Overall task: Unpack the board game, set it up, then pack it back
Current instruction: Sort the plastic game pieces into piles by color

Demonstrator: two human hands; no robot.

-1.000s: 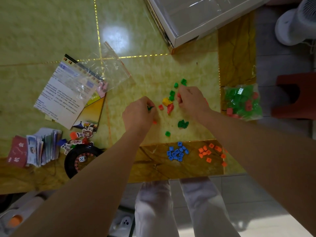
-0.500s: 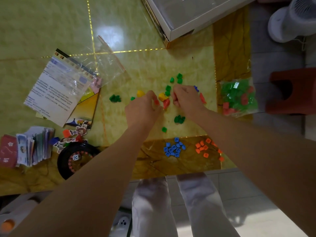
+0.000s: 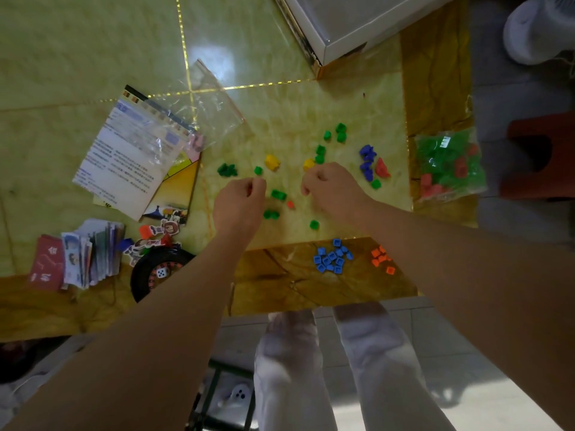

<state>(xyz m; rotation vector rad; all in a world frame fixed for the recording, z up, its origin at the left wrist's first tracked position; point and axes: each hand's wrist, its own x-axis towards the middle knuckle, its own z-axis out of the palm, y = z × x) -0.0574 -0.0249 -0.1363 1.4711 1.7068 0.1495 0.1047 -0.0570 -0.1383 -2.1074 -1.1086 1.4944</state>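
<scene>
The box [image 3: 357, 29] lies askew at the table's far edge, one corner pointing at the person. Nearer than it, loose pieces [image 3: 340, 132] — green, yellow, blue, red — lie scattered on the glossy yellow-green table [image 3: 280, 98] with its gold lines and brown border. The left hand [image 3: 239, 202] and right hand [image 3: 329, 186] hover among them, fingers curled; whether either holds a piece I cannot tell. Left of the box, the rule sheet [image 3: 124, 163] has its long axis running near-left to far-right. Right of the box — grey tiled floor [image 3: 497, 88], a white fan [image 3: 541, 29], a red stool [image 3: 563, 157].

The left hand [image 3: 239, 203] and right hand [image 3: 329, 188] are bare, like both forearms [image 3: 186, 306]. The legs wear loose, pale trousers [image 3: 292, 368].
</scene>
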